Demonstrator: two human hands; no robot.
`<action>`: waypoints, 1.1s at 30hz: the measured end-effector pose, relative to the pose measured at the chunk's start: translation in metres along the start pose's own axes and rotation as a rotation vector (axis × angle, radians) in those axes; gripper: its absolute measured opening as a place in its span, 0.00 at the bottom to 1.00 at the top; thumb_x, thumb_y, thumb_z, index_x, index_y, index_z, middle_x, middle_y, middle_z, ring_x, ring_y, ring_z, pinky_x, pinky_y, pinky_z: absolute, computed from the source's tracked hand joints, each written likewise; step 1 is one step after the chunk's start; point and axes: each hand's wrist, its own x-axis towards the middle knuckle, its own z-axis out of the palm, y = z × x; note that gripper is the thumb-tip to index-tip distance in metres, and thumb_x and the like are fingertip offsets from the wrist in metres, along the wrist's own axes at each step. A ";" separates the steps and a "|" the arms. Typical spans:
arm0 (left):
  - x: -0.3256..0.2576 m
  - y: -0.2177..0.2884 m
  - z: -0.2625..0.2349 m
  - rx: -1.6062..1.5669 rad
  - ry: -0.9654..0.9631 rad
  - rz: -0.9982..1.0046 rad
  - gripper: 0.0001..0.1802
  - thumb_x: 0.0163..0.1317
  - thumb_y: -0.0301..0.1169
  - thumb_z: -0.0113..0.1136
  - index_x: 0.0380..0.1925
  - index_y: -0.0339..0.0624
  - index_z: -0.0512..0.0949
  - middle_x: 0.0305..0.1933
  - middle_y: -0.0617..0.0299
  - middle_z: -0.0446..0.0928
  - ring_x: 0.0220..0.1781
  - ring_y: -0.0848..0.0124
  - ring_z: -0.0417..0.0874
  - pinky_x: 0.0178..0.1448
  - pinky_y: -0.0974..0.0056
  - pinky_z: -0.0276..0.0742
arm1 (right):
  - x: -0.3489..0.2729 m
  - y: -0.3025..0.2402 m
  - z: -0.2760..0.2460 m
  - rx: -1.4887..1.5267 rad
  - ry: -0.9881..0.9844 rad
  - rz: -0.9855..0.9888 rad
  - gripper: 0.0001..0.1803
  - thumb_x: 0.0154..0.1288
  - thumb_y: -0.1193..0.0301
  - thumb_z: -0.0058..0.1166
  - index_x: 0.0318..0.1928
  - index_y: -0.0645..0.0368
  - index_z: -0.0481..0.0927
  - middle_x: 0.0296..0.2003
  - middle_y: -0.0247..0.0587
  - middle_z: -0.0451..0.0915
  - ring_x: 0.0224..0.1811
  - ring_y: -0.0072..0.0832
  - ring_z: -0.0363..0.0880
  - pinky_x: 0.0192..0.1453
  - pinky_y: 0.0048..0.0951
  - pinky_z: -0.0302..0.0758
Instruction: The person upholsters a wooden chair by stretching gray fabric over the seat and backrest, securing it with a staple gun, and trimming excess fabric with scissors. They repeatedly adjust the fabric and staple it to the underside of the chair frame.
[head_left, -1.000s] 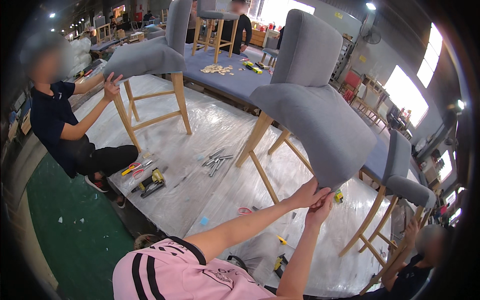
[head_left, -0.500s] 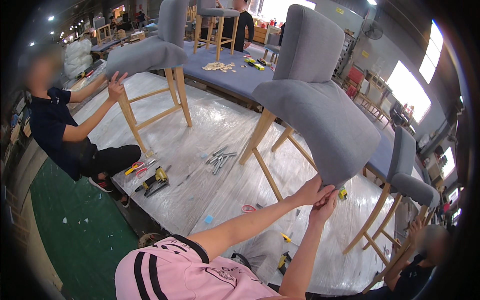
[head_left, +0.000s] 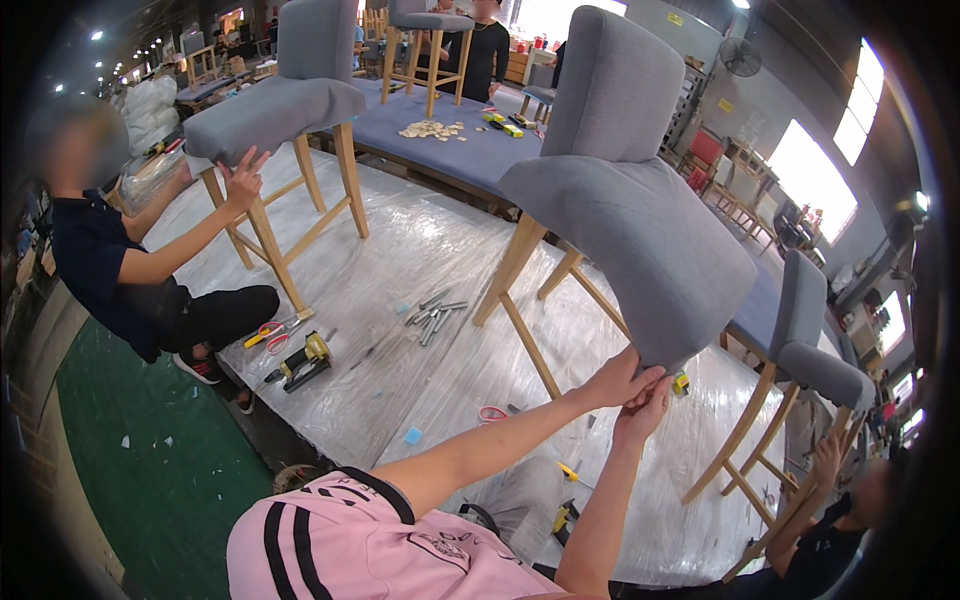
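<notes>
A tall chair with a grey upholstered back and wooden legs stands in front of me. Loose grey fabric drapes over its seat and hangs down at the near corner. My left hand pinches the lower edge of this fabric. Close against it, my right hand is closed on the same edge, with its fingertips partly hidden. Beyond my hands, a yellow-green tape measure shows just beside the fabric's corner.
Plastic film covers the work table. On it lie a nail gun, metal staple strips, red-handled scissors and a yellow cutter. One co-worker handles a chair at left; another sits at lower right beside a chair.
The co-worker's chair at left has turned and tipped down, and that person's hand has shifted along its seat edge. My hands keep hold of the fabric with hardly any movement.
</notes>
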 end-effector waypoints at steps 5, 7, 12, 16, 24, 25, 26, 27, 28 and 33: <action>0.001 0.002 -0.001 -0.014 -0.054 -0.044 0.35 0.72 0.52 0.59 0.60 0.29 0.68 0.51 0.34 0.81 0.53 0.42 0.85 0.54 0.53 0.80 | 0.000 0.000 -0.001 -0.023 -0.001 -0.028 0.22 0.82 0.53 0.48 0.29 0.49 0.74 0.18 0.22 0.68 0.18 0.12 0.62 0.21 0.19 0.59; 0.001 0.004 0.000 -0.020 -0.023 -0.021 0.33 0.72 0.49 0.60 0.60 0.29 0.70 0.50 0.38 0.81 0.52 0.49 0.85 0.55 0.55 0.79 | 0.000 -0.001 0.002 -0.028 0.007 -0.029 0.23 0.82 0.52 0.49 0.28 0.48 0.71 0.18 0.22 0.68 0.18 0.11 0.62 0.21 0.19 0.58; -0.004 0.010 0.003 -0.159 0.007 -0.073 0.31 0.72 0.44 0.62 0.61 0.29 0.69 0.54 0.43 0.79 0.58 0.57 0.81 0.59 0.58 0.76 | -0.003 -0.005 0.014 -0.137 0.076 -0.062 0.24 0.83 0.52 0.48 0.27 0.48 0.70 0.16 0.21 0.65 0.15 0.10 0.59 0.19 0.18 0.56; -0.032 0.003 0.023 -0.316 0.226 -0.036 0.33 0.71 0.39 0.66 0.66 0.30 0.65 0.66 0.46 0.71 0.70 0.60 0.71 0.71 0.57 0.68 | 0.000 0.002 0.008 -0.137 0.047 -0.120 0.21 0.83 0.52 0.48 0.37 0.54 0.77 0.25 0.23 0.71 0.25 0.11 0.66 0.28 0.18 0.62; -0.029 0.006 0.016 -0.312 0.350 -0.020 0.32 0.69 0.40 0.69 0.64 0.32 0.69 0.63 0.50 0.70 0.67 0.64 0.72 0.69 0.61 0.71 | -0.005 0.003 0.012 -0.138 -0.009 -0.092 0.21 0.83 0.51 0.47 0.37 0.52 0.78 0.22 0.19 0.70 0.21 0.11 0.66 0.22 0.20 0.60; -0.027 0.010 0.015 -0.415 0.334 -0.110 0.31 0.69 0.40 0.70 0.63 0.33 0.70 0.59 0.54 0.73 0.62 0.67 0.75 0.63 0.64 0.73 | -0.003 0.005 0.011 -0.137 -0.022 -0.092 0.21 0.83 0.51 0.47 0.35 0.51 0.77 0.21 0.20 0.70 0.20 0.11 0.65 0.21 0.20 0.59; -0.027 0.019 0.016 -0.521 0.308 -0.203 0.30 0.68 0.39 0.71 0.62 0.33 0.71 0.55 0.57 0.75 0.57 0.71 0.77 0.57 0.67 0.75 | -0.003 0.005 0.005 -0.137 -0.026 -0.098 0.22 0.83 0.51 0.47 0.33 0.51 0.76 0.20 0.20 0.69 0.19 0.12 0.65 0.21 0.20 0.59; -0.028 0.022 0.015 -0.625 0.283 -0.296 0.30 0.68 0.39 0.71 0.61 0.34 0.72 0.51 0.60 0.78 0.51 0.74 0.79 0.51 0.69 0.77 | -0.005 0.002 0.003 -0.137 -0.032 -0.104 0.23 0.83 0.51 0.47 0.31 0.50 0.74 0.19 0.21 0.68 0.18 0.12 0.64 0.21 0.21 0.59; -0.024 0.024 0.013 -0.663 0.300 -0.299 0.29 0.67 0.39 0.72 0.61 0.35 0.73 0.48 0.63 0.78 0.47 0.76 0.79 0.47 0.71 0.76 | -0.002 0.003 0.006 -0.162 0.032 -0.117 0.25 0.83 0.50 0.45 0.26 0.49 0.70 0.16 0.24 0.66 0.15 0.14 0.63 0.19 0.22 0.59; -0.023 0.034 0.020 -0.738 0.326 -0.376 0.14 0.69 0.38 0.70 0.47 0.45 0.79 0.34 0.73 0.76 0.27 0.84 0.71 0.25 0.73 0.63 | 0.006 0.012 -0.013 -0.214 0.052 -0.095 0.24 0.83 0.55 0.48 0.24 0.49 0.70 0.19 0.25 0.68 0.20 0.16 0.65 0.23 0.25 0.62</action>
